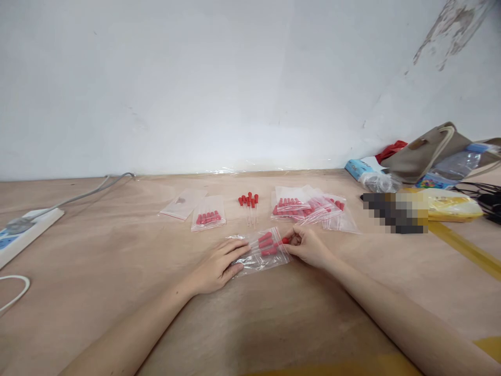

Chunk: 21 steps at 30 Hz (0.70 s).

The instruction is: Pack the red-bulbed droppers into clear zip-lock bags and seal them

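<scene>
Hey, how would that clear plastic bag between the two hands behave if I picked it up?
The bag is probably floppy, since its thin film looks wrinkled near the left hand. It may sag toward the end where the red pieces sit bunched. Its shiny glints suggest it could feel a bit slippery.

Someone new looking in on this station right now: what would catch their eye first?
Probably the red heads in the clear bag between the left hand and the right hand, which holds another red-headed piece at the bag's edge. Just beyond lies a loose red-headed cluster, with overlapping filled bags to its right. High on the right, a flaked patch marks the pale wall.
</scene>
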{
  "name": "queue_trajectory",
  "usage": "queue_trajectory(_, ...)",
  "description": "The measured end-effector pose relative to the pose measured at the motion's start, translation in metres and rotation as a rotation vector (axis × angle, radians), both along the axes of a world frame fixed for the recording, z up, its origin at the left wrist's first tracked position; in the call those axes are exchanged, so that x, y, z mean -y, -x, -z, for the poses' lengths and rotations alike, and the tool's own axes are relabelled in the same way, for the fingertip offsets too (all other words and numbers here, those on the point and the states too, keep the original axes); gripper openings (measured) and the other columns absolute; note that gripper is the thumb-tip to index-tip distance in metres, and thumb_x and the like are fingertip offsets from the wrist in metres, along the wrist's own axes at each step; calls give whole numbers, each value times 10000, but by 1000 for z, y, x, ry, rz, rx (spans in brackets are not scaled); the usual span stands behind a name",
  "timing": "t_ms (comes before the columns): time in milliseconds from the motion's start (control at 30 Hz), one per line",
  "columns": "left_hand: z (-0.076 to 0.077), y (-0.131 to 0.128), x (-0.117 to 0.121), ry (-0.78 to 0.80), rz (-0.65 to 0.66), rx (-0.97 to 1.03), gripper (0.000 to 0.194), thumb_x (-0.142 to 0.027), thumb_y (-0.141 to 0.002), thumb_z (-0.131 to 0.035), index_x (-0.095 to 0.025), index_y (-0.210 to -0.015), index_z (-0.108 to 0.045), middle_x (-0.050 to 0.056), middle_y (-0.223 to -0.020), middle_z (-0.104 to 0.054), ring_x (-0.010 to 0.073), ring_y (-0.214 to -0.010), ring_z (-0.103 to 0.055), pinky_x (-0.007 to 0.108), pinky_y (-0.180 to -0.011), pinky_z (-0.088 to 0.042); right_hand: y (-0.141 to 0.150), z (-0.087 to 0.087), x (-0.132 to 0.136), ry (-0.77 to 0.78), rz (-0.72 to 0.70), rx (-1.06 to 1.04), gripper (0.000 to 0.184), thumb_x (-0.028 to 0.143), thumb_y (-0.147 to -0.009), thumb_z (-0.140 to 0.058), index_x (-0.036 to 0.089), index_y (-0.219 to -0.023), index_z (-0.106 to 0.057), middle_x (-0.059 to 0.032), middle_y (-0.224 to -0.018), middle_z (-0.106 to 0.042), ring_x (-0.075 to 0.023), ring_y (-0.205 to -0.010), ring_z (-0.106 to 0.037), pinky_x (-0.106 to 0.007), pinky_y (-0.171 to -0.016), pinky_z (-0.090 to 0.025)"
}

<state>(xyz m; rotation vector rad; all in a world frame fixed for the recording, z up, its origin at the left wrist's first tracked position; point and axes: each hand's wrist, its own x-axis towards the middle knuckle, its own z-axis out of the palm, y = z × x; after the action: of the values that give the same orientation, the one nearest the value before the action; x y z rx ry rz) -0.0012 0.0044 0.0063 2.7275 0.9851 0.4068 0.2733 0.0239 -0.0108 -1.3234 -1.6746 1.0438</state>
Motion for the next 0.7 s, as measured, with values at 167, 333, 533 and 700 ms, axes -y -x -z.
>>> queue_trajectory(167, 0, 0, 0, -3, 8, 8, 401, -295, -914, -370, -260, -1313, -356, 50, -1320, -410, 207, -1213, -365, 394, -1011, -314, 3, -9, 2, -49, -115, -1, 171, 340, -632, -654, 188, -710, -670, 15, -565, -601, -115, -513, -517, -230, -475, -420)
queue_trajectory(333, 0, 1, 0, -12, 14, 18, 398, -277, -908, -383, -259, -1305, -367, 49, -1309, -424, 209, -1211, -369, 407, -1020, -300, 2, -24, 8, -43, -204, -74, 120, 308, -587, -675, 237, -683, -682, 26, -607, -627, -155, -606, -576, -283, -574, -484)
queue_trajectory(533, -1, 1, 1, -8, 15, 5, 381, -272, -912, -378, -277, -1293, -383, 36, -1322, -407, 201, -1217, -361, 401, -1024, -296, -1, -36, -13, -120, -277, 186, 146, 288, -697, -557, 193, -669, -663, 20, -604, -625, -124, -558, -546, -231, -527, -426)
queue_trajectory(700, -4, 0, 1, 0, 26, 18, 331, -254, -914, -370, -282, -1233, -454, 24, -1314, -412, 194, -1208, -367, 386, -1015, -311, 37, -46, -61, -212, 98, 529, 126, 210, -697, -548, 140, -770, -623, -49, -735, -644, -149, -703, -578, -250, -670, -429)
